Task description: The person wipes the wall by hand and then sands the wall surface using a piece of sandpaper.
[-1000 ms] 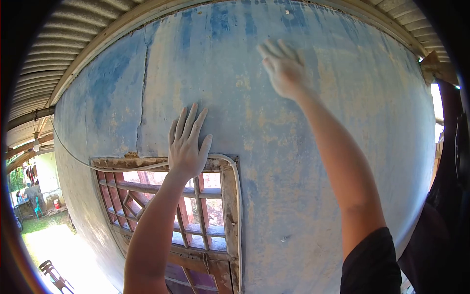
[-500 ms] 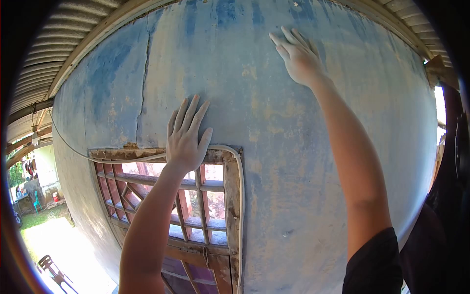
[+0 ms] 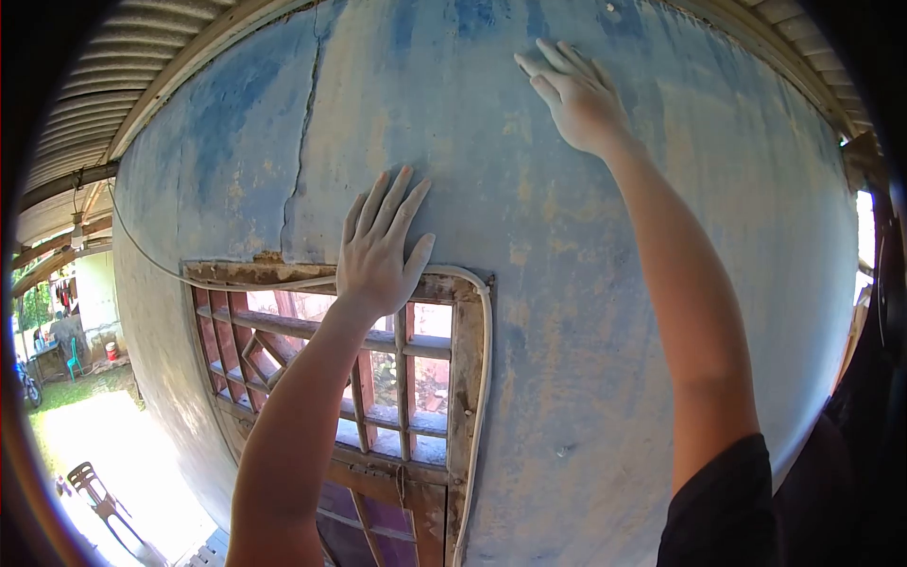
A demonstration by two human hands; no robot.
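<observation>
1. The left hand (image 3: 378, 260) is lying open and unclenched against the wall (image 3: 586, 331), holding nothing; its fingers are pointing upward, slightly spread, and its thumb is angling out to the right.
2. The right hand (image 3: 586, 109) is reaching higher on the same wall, to the right of the left hand; it is opening flat with its fingers extending up and leftward, and it is grasping nothing.
3. The wall is standing directly in front of the person and filling most of the view, showing faded blue paint, darker blue patches near the top and paler, worn areas.
4. A dark crack (image 3: 302, 161) is running down the wall to the left of the left hand, ending close to the wooden window frame (image 3: 465, 378).
5. The frame is sitting below the left hand, and the left forearm is crossing in front of its bars.
6. A white cable (image 3: 487, 331) is running along the top of the frame, passing behind the left wrist, then bending down the frame's right side.
7. A dark sleeve (image 3: 723, 501) is covering the upper right arm.
8. Corrugated roofing (image 3: 104, 76) is sloping overhead at the upper left, while a brown chair (image 3: 90, 482) is standing outside in bright light at the lower left.
</observation>
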